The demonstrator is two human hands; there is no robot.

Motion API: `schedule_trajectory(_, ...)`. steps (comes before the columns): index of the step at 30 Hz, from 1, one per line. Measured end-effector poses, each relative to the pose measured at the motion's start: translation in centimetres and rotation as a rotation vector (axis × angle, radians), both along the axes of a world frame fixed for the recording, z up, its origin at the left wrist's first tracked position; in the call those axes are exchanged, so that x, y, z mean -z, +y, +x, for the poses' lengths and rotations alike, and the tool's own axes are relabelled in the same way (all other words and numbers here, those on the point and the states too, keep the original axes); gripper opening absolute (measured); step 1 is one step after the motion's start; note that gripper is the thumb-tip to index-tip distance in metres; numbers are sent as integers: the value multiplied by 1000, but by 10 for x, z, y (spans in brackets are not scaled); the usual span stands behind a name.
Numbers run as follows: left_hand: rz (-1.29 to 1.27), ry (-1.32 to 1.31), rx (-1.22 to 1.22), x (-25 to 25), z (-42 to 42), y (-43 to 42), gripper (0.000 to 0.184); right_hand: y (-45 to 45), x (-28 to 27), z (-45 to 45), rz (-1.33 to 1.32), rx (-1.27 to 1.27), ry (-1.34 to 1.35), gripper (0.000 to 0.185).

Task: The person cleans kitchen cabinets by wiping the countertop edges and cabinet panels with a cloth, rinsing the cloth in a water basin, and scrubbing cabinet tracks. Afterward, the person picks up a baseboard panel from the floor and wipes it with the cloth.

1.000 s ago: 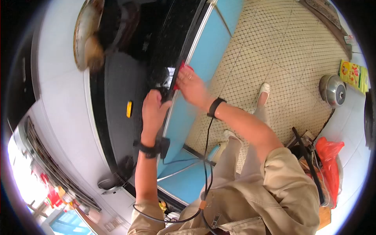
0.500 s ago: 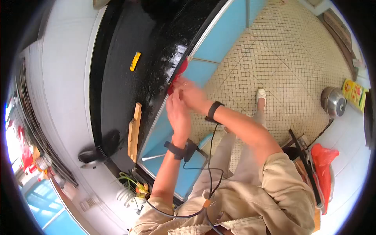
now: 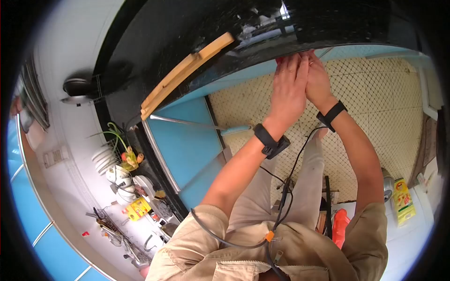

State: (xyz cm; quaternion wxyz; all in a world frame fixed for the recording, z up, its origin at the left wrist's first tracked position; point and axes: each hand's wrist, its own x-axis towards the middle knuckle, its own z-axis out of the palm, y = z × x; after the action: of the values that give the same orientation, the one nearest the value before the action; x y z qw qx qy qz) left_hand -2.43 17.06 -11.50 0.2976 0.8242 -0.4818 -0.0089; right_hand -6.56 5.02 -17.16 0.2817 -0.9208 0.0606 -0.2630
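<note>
At the front edge of the black countertop (image 3: 328,25), my two hands are side by side and touching. My left hand (image 3: 291,86) has its fingers straight and pressed together, their tips at the edge. Close against it, my right hand (image 3: 318,79) is bent, with some fingers hidden behind the left. A small part of a red cloth (image 3: 280,61) shows beside the left fingertips; my hands cover most of it. Each wrist wears a black band, and a black cable runs down from the right one.
Two joined wooden strips (image 3: 187,70) lie along the counter edge to the left. A dark pan (image 3: 77,86) hangs by the wall. Below are blue cabinet doors (image 3: 187,145) and a long-handled tool (image 3: 234,129). A yellow packet (image 3: 403,201) and a red bag (image 3: 340,227) are at right.
The view has turned, and the counter edge now runs more level across the top. My hands have come closer side by side. The small yellow box on the counter has left the view.
</note>
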Motion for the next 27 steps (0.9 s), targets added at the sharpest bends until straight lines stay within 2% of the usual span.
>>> schedule_trajectory(4, 17, 28, -94, 8, 26, 70, 64, 65, 2, 39, -123, -98, -88, 49)
schedule_trajectory(6, 82, 3, -169, 19, 43, 114, 64, 102, 4, 63, -57, -258, -103, 49)
schedule_trajectory(10, 200, -51, -329, 26, 72, 205, 60, 191, -6, 115, 124, -413, -113, 45)
schedule_trajectory(14, 174, 21, -435, 10, 94, 242, 58, 242, 6, 147, 52, -419, -128, 39)
schedule_trajectory(15, 170, 20, -444, 11, 92, 237, 58, 241, 5, 149, -4, -395, -158, 37)
schedule_trajectory(16, 142, 25, -450, 12, 90, 231, 58, 237, 5, 149, -78, -418, -67, 31)
schedule_trajectory(19, 106, 39, -451, 26, 74, 211, 58, 200, -10, 135, -61, -457, -161, 26)
schedule_trajectory(21, 83, 170, -394, 32, 57, 179, 55, 151, -17, 103, -170, -468, 15, 25)
schedule_trajectory(22, 70, 285, -358, 28, 50, 154, 54, 123, 8, 92, -153, -523, 19, 27)
schedule_trajectory(23, 48, 314, -285, 24, 43, 132, 52, 100, -3, 74, -150, -464, 50, 27)
schedule_trajectory(24, 18, 339, -214, 20, 38, 112, 51, 78, -11, 57, -253, -372, 143, 27)
schedule_trajectory(26, -255, 213, -267, 9, 30, 88, 37, 48, -7, 42, -343, -310, 134, 33)
schedule_trajectory(27, -266, 187, -316, 6, 33, 97, 37, 48, -16, 44, -335, -300, 120, 36)
